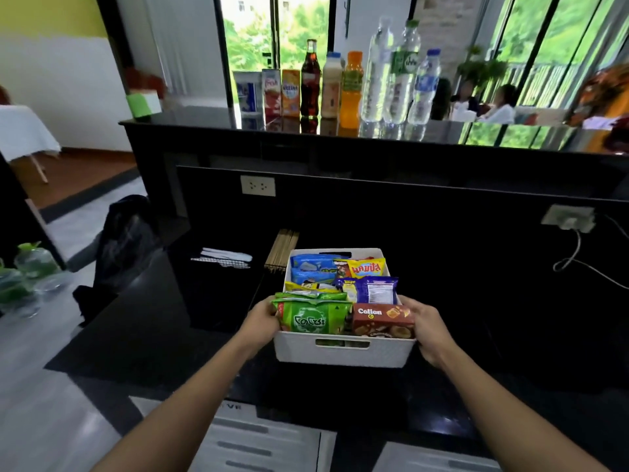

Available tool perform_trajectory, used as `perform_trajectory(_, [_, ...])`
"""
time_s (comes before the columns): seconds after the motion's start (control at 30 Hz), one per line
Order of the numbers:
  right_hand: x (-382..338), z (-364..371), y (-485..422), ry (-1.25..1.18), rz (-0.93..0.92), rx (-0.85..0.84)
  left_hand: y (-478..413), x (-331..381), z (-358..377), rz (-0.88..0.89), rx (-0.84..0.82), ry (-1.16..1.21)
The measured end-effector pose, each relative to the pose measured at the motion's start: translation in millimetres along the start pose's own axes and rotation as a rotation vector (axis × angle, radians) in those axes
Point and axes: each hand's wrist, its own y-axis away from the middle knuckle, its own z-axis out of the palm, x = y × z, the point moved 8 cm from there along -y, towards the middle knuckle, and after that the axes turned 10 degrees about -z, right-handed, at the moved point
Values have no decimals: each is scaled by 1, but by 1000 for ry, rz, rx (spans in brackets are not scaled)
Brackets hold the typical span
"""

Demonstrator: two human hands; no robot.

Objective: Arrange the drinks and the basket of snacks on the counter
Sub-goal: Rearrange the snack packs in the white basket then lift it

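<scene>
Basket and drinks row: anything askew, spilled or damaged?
Nothing stands out. The white basket sits level between the left hand and right hand, snack packs inside, none fallen out. On the upper counter the bottles and cartons stand upright in one row, no spill visible.

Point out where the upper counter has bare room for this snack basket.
Bare stretches on the upper counter: between the green-and-white box and the leftmost drink carton, and right of the small water bottle. The drinks row between is packed tight.

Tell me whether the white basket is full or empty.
Full: the white basket is packed with snack packets up to and above its rim, with both hands gripping its sides.
</scene>
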Motion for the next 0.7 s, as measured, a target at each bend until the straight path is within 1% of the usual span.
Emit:
perform_trajectory(0.17, [-23, 18, -5, 0, -38, -52, 5, 16, -29, 30, 109, -30])
perform_trajectory(0.3, [-53, 48, -17, -13, -96, -121, 17, 25, -62, 61, 195, 19])
perform_trajectory(0.5, [-89, 135, -31, -9, -180, -273, 59, 21, -141, 66, 381, 74])
perform_trajectory(0.6, [-97, 190, -35, 5, -172, -355, 91, 23, -188, 92, 508, 81])
perform_trajectory(0.7, [-113, 241, -36, -12, -174, -459, 121, 27, -229, 65, 604, 61])
